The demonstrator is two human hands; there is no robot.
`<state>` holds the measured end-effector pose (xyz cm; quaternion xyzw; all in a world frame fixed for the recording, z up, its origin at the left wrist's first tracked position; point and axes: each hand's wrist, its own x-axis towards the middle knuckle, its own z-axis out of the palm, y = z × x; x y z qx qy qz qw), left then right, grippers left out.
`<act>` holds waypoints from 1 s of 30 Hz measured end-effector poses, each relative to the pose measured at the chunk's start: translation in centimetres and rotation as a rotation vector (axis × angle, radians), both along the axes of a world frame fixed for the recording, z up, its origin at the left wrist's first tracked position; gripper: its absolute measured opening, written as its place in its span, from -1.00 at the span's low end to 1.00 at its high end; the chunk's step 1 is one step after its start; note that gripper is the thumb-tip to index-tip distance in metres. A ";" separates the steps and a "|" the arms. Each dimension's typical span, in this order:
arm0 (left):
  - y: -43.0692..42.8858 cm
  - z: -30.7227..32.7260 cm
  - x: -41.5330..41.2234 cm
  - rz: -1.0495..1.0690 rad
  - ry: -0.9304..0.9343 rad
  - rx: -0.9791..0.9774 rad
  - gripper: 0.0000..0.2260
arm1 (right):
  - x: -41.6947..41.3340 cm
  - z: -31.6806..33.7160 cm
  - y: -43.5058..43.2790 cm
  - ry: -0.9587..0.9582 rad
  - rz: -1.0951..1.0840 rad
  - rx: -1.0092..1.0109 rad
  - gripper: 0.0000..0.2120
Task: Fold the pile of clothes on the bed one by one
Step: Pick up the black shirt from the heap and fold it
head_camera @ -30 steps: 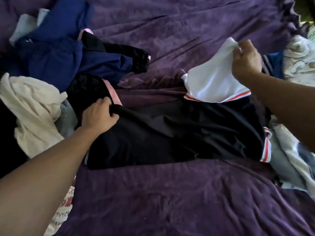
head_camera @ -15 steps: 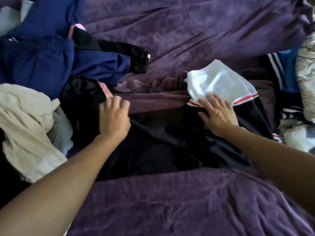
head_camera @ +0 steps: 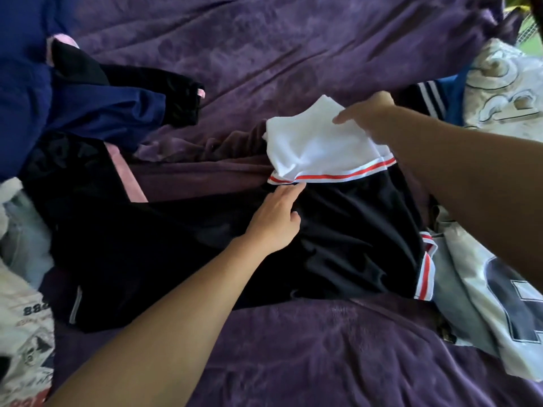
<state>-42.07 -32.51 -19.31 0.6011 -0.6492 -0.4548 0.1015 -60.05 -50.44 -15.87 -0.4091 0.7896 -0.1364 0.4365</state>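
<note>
My flat-fingered left hand [head_camera: 276,220] pins the black garment [head_camera: 338,245], spread mid-bed on the purple blanket [head_camera: 293,348], below its striped trim [head_camera: 332,175]; my right hand [head_camera: 370,118], grip indiscernible, should draw the white panel [head_camera: 317,145] taut before folding it.

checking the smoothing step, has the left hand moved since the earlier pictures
Yes. The left hand went right across the black shirt, from beside the pink strip to the red-striped trim.
</note>
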 end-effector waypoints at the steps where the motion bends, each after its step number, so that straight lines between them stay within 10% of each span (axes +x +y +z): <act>1: -0.4 -0.1 0.0 0.029 0.009 0.074 -0.47 | 0.0 0.3 -0.4 -0.040 0.009 0.040 -0.50; 6: -2.6 1.1 0.2 0.554 0.346 0.377 -0.71 | -1.7 3.3 1.3 -0.374 0.173 0.018 -0.63; 11: -6.1 2.6 3.3 0.815 0.049 0.092 -0.72 | -5.7 3.8 9.7 0.016 1.114 -0.833 -0.68; 16: -6.0 3.3 4.3 0.625 -0.159 -0.081 -0.72 | -10.6 -0.1 16.6 0.362 1.674 -0.746 -0.78; 23: -3.7 3.5 0.0 -0.077 -0.293 -0.287 -0.44 | -8.7 -0.4 16.9 0.133 0.859 -0.645 -0.61; 30: 3.4 1.9 1.9 -0.529 -0.725 -0.067 -0.38 | -9.2 -1.8 19.8 0.338 1.347 -0.353 -0.60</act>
